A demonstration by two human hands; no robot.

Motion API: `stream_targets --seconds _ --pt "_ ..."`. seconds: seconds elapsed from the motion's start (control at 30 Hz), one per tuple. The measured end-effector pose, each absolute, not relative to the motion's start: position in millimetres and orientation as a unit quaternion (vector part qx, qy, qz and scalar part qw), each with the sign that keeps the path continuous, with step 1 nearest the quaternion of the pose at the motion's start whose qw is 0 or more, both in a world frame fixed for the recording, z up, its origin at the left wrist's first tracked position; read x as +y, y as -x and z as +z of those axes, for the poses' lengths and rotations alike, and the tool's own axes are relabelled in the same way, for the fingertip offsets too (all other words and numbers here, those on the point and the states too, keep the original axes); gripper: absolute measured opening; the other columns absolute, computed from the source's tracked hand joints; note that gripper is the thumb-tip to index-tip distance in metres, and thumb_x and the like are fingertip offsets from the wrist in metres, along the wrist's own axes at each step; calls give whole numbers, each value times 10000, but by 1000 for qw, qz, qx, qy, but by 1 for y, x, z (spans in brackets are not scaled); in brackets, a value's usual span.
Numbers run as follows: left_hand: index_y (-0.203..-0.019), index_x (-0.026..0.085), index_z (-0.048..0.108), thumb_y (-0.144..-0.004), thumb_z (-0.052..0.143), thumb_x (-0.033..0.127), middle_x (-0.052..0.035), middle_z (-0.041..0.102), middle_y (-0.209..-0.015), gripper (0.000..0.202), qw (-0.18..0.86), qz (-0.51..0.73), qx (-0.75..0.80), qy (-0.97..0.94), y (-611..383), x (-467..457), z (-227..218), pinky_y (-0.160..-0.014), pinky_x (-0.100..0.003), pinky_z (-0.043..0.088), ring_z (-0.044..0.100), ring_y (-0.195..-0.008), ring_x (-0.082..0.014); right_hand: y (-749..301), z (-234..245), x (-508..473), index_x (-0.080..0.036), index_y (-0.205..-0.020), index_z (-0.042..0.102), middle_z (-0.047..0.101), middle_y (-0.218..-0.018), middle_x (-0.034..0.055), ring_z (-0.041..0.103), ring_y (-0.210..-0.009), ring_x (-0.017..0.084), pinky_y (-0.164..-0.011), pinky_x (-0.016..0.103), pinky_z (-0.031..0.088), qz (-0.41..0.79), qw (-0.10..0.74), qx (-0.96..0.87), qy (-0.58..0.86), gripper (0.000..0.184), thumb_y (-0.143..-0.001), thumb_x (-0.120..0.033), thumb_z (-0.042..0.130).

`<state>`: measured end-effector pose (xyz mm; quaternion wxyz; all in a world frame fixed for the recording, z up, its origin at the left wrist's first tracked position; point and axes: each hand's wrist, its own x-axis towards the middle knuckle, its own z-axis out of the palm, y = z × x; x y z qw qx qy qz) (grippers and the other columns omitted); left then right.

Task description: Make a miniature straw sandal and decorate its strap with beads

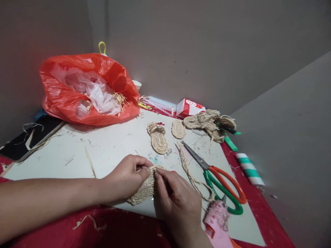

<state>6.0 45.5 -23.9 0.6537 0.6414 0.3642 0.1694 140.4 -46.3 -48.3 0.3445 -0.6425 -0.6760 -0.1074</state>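
Observation:
Both my hands meet at the near edge of the white board (108, 148). My left hand (125, 179) pinches the top of a small woven straw sandal sole (143, 191). My right hand (178, 201) grips the same straw sole from the right, fingers closed on its edge. A braided straw cord (190, 172) lies just right of my right hand. A finished little straw sandal (157, 137) lies further back on the board, beside an oval straw sole (178, 129).
Scissors with orange and green handles (219, 181) lie at the right, a pink glue gun (218, 220) in front of them. A red plastic bag (88, 89) sits back left, a phone (31, 137) at left. Straw pieces (207, 122), a red-white box (188, 107) and a striped roll (249, 168) lie at the right.

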Motion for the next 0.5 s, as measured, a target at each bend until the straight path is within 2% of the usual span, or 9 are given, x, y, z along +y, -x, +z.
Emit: stream_targets --seconds 0.1,0.2,0.3,0.5 --pt "-862 114 709 -724 525 142 -27 664 -742 231 650 144 362 -652 -6 50 -24 -636 -260 427 554 -663 -139 -143 -51 -47 -180 -945 648 720 -831 53 672 -748 171 -700 278 516 -77 339 -681 645 126 -900 -156 533" --pt "-816 104 692 -688 520 119 25 552 -609 215 656 143 368 -643 -7 53 -27 -538 -229 339 435 -549 -91 -143 -51 -48 -186 -928 659 710 -815 49 657 -721 169 -664 277 509 -64 327 -681 652 138 -901 -158 527" --pt "-791 104 656 -654 543 115 54 488 -572 178 665 152 388 -619 -7 55 -29 -503 -216 299 392 -516 -75 -141 -51 -48 -174 -913 669 710 -800 51 652 -702 175 -643 283 501 -51 319 -676 663 163 -902 -156 508" --pt "-749 107 653 -630 578 137 49 507 -562 144 668 130 414 -604 -8 59 -27 -497 -214 300 406 -511 -77 -140 -46 -48 -169 -902 673 717 -792 50 660 -699 174 -648 271 495 -60 312 -682 658 197 -909 -161 476"
